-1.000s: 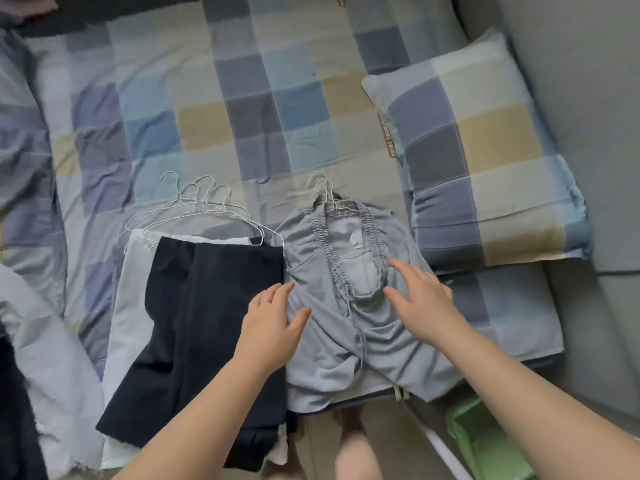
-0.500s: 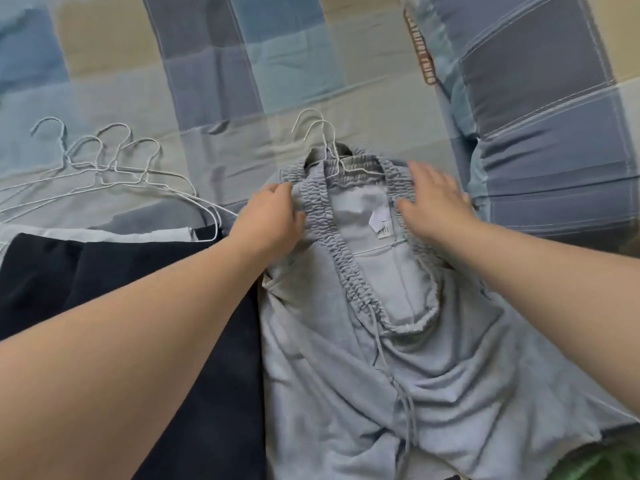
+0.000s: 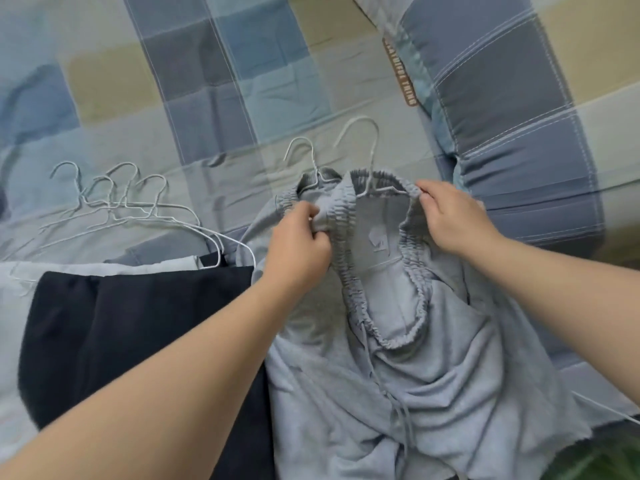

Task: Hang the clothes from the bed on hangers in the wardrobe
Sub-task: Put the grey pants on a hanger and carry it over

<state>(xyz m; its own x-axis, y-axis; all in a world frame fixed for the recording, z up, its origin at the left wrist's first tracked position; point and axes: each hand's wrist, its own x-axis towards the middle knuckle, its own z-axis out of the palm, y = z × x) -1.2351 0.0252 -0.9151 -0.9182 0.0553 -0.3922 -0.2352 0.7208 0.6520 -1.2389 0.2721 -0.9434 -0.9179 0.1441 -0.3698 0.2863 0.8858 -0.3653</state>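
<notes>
Surface: checked bed sheet [image 3: 207, 81], blue/grey/tan squares, creased. Open stretch lies beyond the hooks and across the far L.
Pillow: pillow [image 3: 502, 98] in the same check, at R. Its near edge sits just beside my R hand. Brown label strip [image 3: 401, 74] runs along its L edge.
Task item: grey shorts [image 3: 433, 375] on the sheet, centre-R, waist end pointing away from me. Elastic waistband [image 3: 346, 244] gapes open. Drawstring [image 3: 398, 410] trails down the front. Raw hem at lower R.
Hanger 1: wire hanger [image 3: 373, 157], hook upright beyond the waistband's far rim. Its wire shoulder runs inside the rim toward my R hand.
Hanger 2: second hanger [image 3: 313, 161], hook just L of the first. Its shaft goes under bunched grey cloth.
L hand: L hand [image 3: 298, 244], fingers curled, pinching bunched cloth at the waistband's L side.
R hand: R hand [image 3: 453, 220], thumb + fingers pinching the waistband's R rim. Contact w/ the wire: cannot tell.
Spares: hanger pile [image 3: 131, 209], hooks overlapping, L of the shorts. R ends overlie the dark garment's top edge.
Dark garment: dark garment [image 3: 121, 334] lies flat, R edge meeting the grey cloth. My L forearm crosses above it.
Underlayer: white cloth [image 3: 97, 271] shows along the dark garment's top + L edges.
Lower R corner: green item [image 3: 602, 459], blurred, type unclear.
</notes>
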